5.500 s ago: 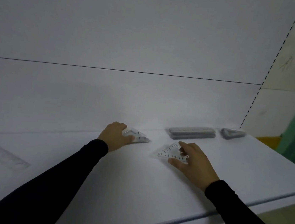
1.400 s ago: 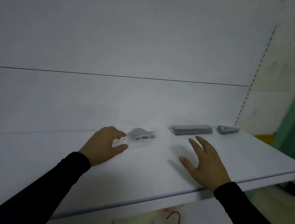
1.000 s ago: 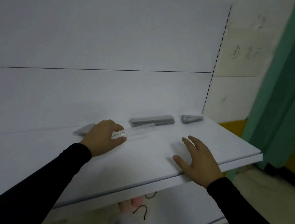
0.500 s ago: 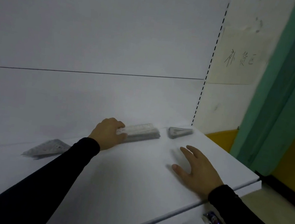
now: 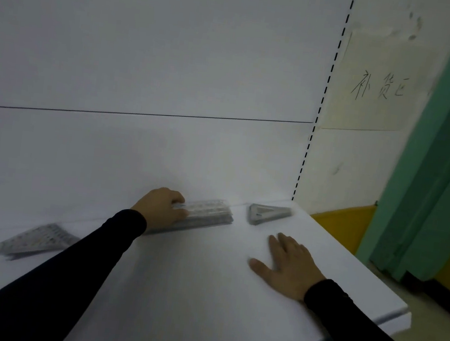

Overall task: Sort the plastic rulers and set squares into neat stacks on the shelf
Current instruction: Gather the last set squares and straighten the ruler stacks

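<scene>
A stack of clear plastic rulers (image 5: pixel 207 214) lies along the back of the white shelf (image 5: pixel 190 285). My left hand (image 5: pixel 161 208) pinches a clear ruler by its left end, and that ruler lies on top of the stack. To the right, near the shelf's back corner, sits a small grey stack of set squares (image 5: pixel 268 214). A second stack of larger set squares (image 5: pixel 35 240) lies at the left. My right hand (image 5: pixel 290 266) rests flat on the shelf with its fingers spread, holding nothing.
The shelf's white back panel (image 5: pixel 136 145) rises straight behind the stacks. A perforated upright (image 5: pixel 322 97) marks the shelf's right end. Beyond it are a wall with a handwritten paper sign (image 5: pixel 378 88) and a green door frame (image 5: pixel 441 157). The shelf's front edge runs lower right.
My left hand has carried the clear ruler to the right, away from the left set squares, and laid it on the ruler stack. My right hand stays flat on the shelf.
</scene>
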